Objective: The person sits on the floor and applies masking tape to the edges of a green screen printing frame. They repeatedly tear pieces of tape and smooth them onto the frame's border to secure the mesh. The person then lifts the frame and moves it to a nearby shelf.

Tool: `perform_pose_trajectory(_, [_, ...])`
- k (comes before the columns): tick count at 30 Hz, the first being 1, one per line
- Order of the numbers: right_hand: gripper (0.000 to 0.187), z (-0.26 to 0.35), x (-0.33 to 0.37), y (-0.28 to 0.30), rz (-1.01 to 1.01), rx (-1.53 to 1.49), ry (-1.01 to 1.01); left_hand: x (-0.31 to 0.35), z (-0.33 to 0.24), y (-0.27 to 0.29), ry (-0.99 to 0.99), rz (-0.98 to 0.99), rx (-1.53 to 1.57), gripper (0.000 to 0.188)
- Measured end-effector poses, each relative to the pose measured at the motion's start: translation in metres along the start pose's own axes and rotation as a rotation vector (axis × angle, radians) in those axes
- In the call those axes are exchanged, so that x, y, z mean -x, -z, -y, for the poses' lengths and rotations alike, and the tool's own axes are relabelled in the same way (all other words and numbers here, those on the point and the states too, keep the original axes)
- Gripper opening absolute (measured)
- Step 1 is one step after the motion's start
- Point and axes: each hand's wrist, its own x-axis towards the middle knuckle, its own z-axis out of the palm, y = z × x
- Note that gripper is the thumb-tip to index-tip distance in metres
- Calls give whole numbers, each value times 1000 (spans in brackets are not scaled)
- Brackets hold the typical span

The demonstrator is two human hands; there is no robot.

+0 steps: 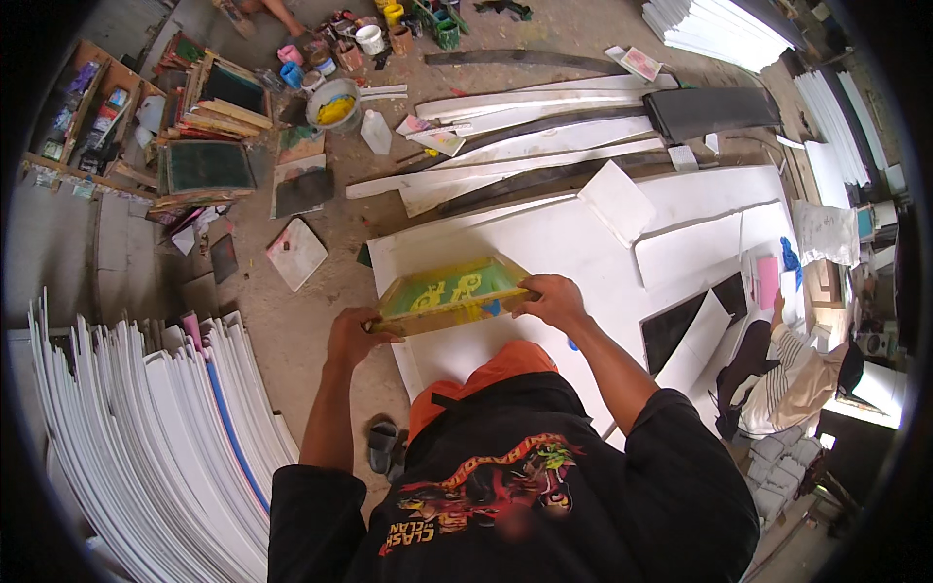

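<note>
Between my hands is a screen printing frame [449, 287], a yellow-stained wooden frame with green mesh and pale yellow curly markings. It is tilted, its near edge toward me, above a large white sheet [466, 355]. My left hand [354, 335] is closed around the frame's left end, and my right hand [554, 301] grips the right end. Whether the frame touches the sheet, I cannot tell. A small blue patch shows at its near edge by my right fingers. My thighs in orange shorts are just below it.
Stacked screen frames [209, 167] and a grey bucket with yellow contents [333, 105] stand at the far left, near paint pots [369, 39]. White sheets [146, 437] are packed upright at left. Long white and black strips [525, 146] lie beyond. A person [789, 374] is at right.
</note>
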Motion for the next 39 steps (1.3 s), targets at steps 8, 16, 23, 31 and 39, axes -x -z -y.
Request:
perform_pose_trajectory(8, [56,20,10,1,-36,177,194,28,-6,19,-30,94,-124,49])
perform_pose_trajectory(16, [36,39,-5,4,179,160,236,33,-27,-11,-392,-107,-447,61])
perform_pose_trajectory(23, [30,48,-7,3,189,263,225,20,-15,-12,-293,103,-306,40])
perform_pose_trajectory(31, [40,70,-16,3,97,304,393,20,-15,-7,-285,-13,-255,41])
perform_pose_trajectory(39, [47,64,-30,-2,206,441,273,19,-25,-16,-354,-171,-345,47])
